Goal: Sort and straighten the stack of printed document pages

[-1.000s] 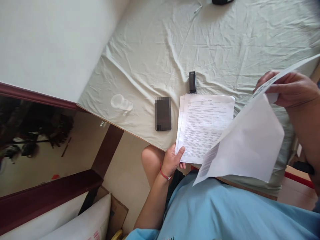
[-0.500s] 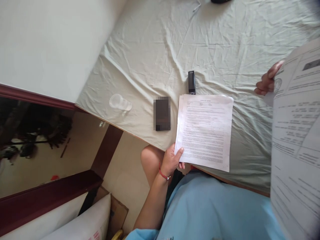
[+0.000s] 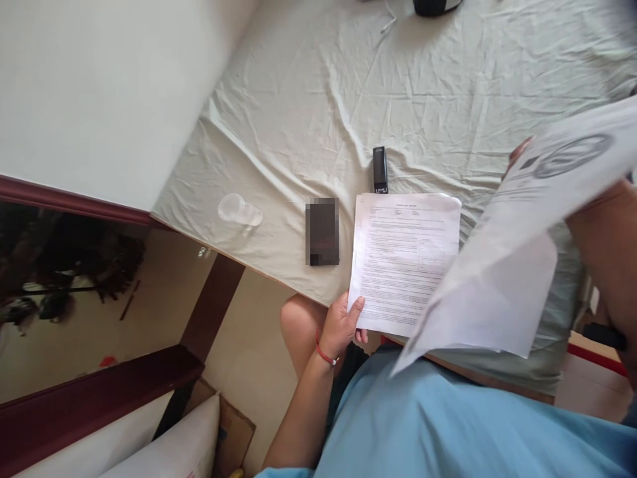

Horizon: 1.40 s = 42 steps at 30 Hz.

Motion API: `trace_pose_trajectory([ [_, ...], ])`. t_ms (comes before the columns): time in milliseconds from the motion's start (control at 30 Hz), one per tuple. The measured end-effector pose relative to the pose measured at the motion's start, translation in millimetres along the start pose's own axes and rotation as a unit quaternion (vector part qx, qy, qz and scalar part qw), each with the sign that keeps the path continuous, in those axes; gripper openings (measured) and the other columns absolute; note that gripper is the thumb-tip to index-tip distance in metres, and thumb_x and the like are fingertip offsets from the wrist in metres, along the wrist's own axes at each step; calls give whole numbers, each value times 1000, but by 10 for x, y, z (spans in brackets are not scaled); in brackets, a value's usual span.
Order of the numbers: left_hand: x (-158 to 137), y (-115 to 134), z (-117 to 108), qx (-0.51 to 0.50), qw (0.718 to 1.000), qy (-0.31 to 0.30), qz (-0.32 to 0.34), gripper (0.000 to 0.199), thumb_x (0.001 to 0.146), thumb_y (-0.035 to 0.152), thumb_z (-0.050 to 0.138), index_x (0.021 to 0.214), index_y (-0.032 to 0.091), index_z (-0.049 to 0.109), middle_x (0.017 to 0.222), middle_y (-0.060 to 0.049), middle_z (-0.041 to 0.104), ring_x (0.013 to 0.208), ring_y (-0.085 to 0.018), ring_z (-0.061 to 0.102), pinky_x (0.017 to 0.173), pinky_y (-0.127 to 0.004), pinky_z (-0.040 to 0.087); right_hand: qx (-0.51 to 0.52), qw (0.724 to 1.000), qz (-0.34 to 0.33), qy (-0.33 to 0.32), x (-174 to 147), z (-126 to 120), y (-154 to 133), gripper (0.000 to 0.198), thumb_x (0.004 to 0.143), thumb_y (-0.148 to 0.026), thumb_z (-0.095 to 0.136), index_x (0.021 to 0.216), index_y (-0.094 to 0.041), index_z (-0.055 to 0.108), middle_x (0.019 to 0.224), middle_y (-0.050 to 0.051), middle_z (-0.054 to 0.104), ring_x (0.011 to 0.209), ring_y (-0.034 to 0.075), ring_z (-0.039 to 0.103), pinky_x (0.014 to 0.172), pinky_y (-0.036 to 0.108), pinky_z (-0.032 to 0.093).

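Observation:
My left hand (image 3: 343, 322) is closed on the lower left edge of a stack of printed papers (image 3: 385, 259), thumb on top and fingers underneath. The stack rests on the cloth-covered table. On the right, a loose printed sheet (image 3: 527, 206) is lifted and curved, its lower corner overlapping the stack. Behind it shows part of my right hand (image 3: 517, 156), gripping the sheet near its upper edge; most of that hand is hidden. Under the lifted sheet lies more white paper (image 3: 522, 299). A black stapler (image 3: 379, 169) touches or nearly touches the stack's top edge.
Left of the stack lie a dark pixelated rectangular object (image 3: 322, 232) and a clear plastic cup (image 3: 240, 210). A black object (image 3: 438, 5) and a white cable (image 3: 389, 18) are at the far edge of view. The pale tablecloth (image 3: 279, 119) is wrinkled; a wall stands left.
My right hand has brought the sheet leftward from the far right, so it now tilts over the stack's lower right corner. My left hand keeps its hold on the stack.

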<state>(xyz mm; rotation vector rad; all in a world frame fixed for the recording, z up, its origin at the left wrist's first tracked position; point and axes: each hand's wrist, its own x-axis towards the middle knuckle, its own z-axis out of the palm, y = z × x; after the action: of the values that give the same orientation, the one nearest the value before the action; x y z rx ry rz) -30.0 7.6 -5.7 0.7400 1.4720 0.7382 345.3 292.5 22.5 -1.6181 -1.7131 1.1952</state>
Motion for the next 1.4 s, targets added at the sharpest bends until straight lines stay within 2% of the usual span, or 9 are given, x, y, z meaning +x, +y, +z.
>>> trace_pose_trajectory([
  [100, 2, 1, -10, -5, 1000, -9, -5, 57, 93, 73, 61, 104, 17, 57, 46, 5, 56, 34, -14, 53, 33, -19, 34, 115, 986, 92, -80, -83, 1, -116, 44, 65, -48, 83, 98, -24, 69, 90, 8, 71, 73, 24, 68, 67, 40, 54],
  [200, -2, 25, -8, -11, 1000, -6, -13, 61, 92, 75, 61, 107, 16, 57, 51, 5, 58, 34, -12, 51, 31, -19, 31, 111, 959, 190, -180, -91, 8, -177, 40, 68, -44, 90, 98, -24, 72, 96, 8, 76, 71, 23, 70, 62, 36, 55],
  [300, -11, 59, 6, -12, 1000, 2, -14, 63, 90, 75, 63, 108, 15, 59, 57, 5, 59, 32, -9, 47, 30, -19, 28, 90, 946, 222, -216, -60, 34, -179, 40, 71, -44, 89, 102, -24, 74, 103, 9, 79, 75, 25, 73, 63, 37, 58],
  [533, -19, 54, 17, -7, 1000, 11, -9, 61, 90, 74, 64, 107, 15, 61, 57, 5, 58, 32, -9, 46, 30, -19, 28, 61, 958, 211, -187, -20, 71, -130, 29, 75, -40, 86, 96, -24, 74, 110, 8, 80, 89, 26, 75, 80, 37, 62],
  [667, -10, 35, 9, -6, 1000, 15, -7, 62, 89, 74, 65, 107, 15, 61, 60, 5, 60, 32, -8, 45, 30, -20, 31, 64, 960, 220, -162, -28, 21, -138, 22, 79, -35, 81, 97, -23, 75, 104, 8, 80, 79, 22, 73, 72, 35, 60],
  [900, -6, 14, 17, -17, 999, 22, -19, 67, 91, 80, 57, 107, 16, 59, 57, 5, 57, 32, -10, 48, 30, -19, 27, 96, 953, 218, -185, -65, -52, -158, 34, 74, -40, 87, 102, -24, 76, 102, 11, 80, 71, 23, 72, 60, 34, 57],
  [1100, -11, 12, 11, -20, 999, 22, -17, 66, 91, 81, 58, 105, 16, 58, 54, 6, 55, 32, -10, 47, 30, -18, 26, 92, 953, 218, -192, -88, -20, -206, 24, 80, -37, 82, 98, -23, 74, 100, 8, 79, 71, 20, 71, 61, 31, 55],
  [1233, -13, 29, 14, -22, 999, 21, -17, 69, 88, 83, 58, 105, 16, 58, 52, 7, 55, 31, -10, 47, 30, -19, 26, 98, 956, 220, -170, -67, -10, -169, 18, 86, -36, 79, 97, -22, 73, 101, 9, 78, 69, 17, 70, 58, 28, 55],
  [1400, -9, 37, 16, -25, 999, 21, -15, 68, 87, 83, 59, 102, 17, 57, 52, 7, 55, 31, -10, 46, 30, -19, 26, 117, 957, 228, -133, -69, 11, -211, 5, 90, -23, 75, 94, -20, 73, 95, 8, 77, 63, 13, 66, 56, 25, 54],
])
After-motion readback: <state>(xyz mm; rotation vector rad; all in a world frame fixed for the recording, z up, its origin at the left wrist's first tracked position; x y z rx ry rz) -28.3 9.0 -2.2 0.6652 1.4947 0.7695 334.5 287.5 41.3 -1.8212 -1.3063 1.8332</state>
